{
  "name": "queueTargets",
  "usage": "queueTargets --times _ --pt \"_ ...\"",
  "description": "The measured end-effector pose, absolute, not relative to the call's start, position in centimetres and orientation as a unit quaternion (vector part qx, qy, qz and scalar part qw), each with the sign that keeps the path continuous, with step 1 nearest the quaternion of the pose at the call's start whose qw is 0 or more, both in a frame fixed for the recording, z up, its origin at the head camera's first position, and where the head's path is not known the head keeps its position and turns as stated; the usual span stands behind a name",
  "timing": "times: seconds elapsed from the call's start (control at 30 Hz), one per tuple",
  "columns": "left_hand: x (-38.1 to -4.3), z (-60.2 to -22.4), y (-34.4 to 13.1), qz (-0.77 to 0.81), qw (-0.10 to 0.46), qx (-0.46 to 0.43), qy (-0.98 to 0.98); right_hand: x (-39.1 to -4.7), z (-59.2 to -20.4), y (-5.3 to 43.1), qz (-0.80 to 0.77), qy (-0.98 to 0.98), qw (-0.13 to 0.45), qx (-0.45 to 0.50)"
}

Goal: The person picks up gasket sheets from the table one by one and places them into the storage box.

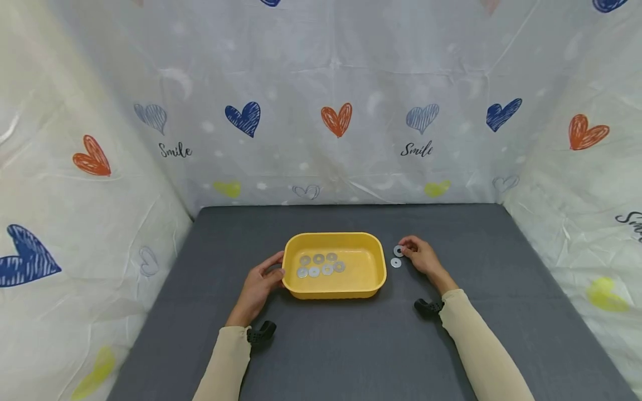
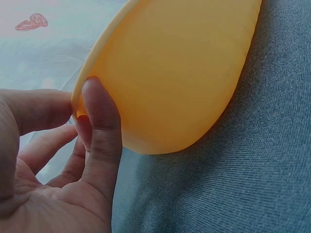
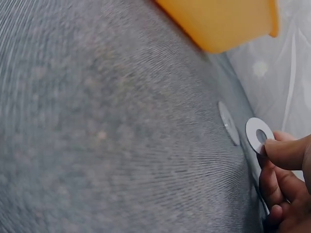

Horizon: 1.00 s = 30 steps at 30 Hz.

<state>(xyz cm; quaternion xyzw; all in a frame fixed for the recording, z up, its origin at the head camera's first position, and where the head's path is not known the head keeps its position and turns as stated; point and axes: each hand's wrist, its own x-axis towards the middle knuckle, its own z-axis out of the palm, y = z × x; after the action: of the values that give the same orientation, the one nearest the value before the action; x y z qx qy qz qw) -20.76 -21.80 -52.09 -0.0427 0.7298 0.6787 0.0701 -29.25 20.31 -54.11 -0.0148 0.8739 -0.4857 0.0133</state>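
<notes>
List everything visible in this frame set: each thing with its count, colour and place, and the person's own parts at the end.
tray: one, yellow, centre of the table.
washers in tray: seven, silver, left half of the tray floor, in two rows.
pinched washer: one, silver, right of the tray, tilted up off the cloth.
flat washer: one, silver, on the cloth beside the pinched one.
table: one, dark grey cloth top.
backdrop: white sheeting with hearts and "Smile", on three sides.
wrist mounts: two, black, one at each wrist.
left hand: grips the tray's left rim, beige sleeve.
right hand: pinches the tilted washer, beige sleeve.
</notes>
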Motion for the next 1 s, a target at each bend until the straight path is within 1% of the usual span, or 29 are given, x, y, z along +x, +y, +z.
queueTargets --times 0.13,0.3,0.67,1.0 --pt "-20.3 -52.3 -21.9 0.674 0.076 -0.04 0.734 -28.8 -54.1 20.4 -0.521 0.853 -0.004 0.011" --pt "-20.2 -52.1 -22.0 0.675 0.066 -0.042 0.733 -28.5 -53.4 20.2 -0.553 0.832 -0.024 0.026" --pt "-20.5 -52.0 -21.9 0.674 0.066 -0.043 0.734 -27.6 -51.5 19.3 -0.58 0.814 0.001 0.045" --pt "-20.4 -52.0 -21.7 0.672 0.069 -0.052 0.735 -26.5 -50.0 19.0 -0.567 0.822 0.007 0.048"
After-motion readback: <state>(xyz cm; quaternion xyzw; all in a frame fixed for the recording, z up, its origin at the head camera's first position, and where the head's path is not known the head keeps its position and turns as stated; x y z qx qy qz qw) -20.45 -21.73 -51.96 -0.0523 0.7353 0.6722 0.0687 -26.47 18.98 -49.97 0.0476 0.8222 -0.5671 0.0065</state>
